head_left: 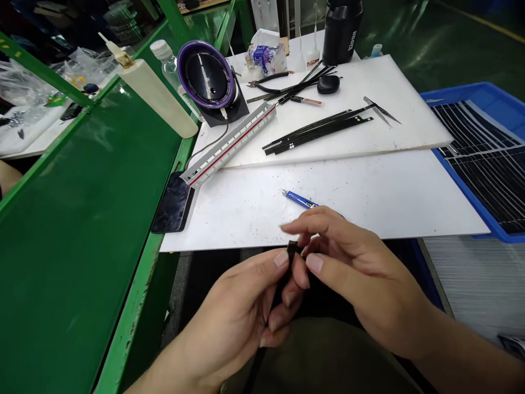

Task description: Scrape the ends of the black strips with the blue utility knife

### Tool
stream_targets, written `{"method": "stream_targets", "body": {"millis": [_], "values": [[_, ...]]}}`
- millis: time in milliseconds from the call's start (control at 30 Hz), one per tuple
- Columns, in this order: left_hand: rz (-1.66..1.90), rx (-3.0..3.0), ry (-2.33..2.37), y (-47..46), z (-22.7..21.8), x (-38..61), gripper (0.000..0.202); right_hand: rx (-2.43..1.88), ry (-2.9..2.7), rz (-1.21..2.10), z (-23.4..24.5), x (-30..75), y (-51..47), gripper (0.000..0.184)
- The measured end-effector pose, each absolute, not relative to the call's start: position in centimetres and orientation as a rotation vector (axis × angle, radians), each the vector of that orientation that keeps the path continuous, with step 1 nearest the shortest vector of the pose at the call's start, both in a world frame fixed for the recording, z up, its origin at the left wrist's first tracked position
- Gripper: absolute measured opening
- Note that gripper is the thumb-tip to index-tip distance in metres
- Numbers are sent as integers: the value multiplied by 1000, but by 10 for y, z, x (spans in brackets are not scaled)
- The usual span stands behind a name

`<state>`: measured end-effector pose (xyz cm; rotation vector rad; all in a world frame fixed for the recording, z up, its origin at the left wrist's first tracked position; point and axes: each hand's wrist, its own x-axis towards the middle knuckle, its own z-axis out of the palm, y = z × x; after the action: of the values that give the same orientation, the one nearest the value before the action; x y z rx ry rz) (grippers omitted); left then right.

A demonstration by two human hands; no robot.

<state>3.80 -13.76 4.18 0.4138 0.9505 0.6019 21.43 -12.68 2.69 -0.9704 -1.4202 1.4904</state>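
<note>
A thin black strip stands tilted between the thumb and fingers of my left hand, which is closed on it. Its upper end shows above my fingertips; the rest runs down through the palm and is partly hidden. Just right of that end is my right hand, its thumb and forefinger apart and the other fingers curled behind. I see nothing held in it. Beyond the right hand, a blue craft knife lies on the white table, partly covered by the fingers.
On a white foam board are black strips, tweezers, cutting pliers and a black bottle. A scale ruler, purple-rimmed fan and phone lie left. A blue tray holds more strips.
</note>
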Motion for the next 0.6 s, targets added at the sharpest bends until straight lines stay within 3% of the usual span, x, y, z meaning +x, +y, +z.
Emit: {"method": "stream_targets", "body": {"millis": [167, 267, 467, 600], "values": [[617, 590, 1025, -128, 29, 28, 25, -1367, -1948, 434, -10, 223, -102, 36], [642, 684, 1074, -125, 21, 25, 23, -1483, -2214, 213, -37, 221, -86, 43], [580, 614, 1028, -120, 5, 17, 33, -1561, -2128, 317, -34, 214, -79, 47], [509, 583, 1106, -121, -9, 6, 29, -1501, -1774, 1026, -11, 215, -109, 39]]}}
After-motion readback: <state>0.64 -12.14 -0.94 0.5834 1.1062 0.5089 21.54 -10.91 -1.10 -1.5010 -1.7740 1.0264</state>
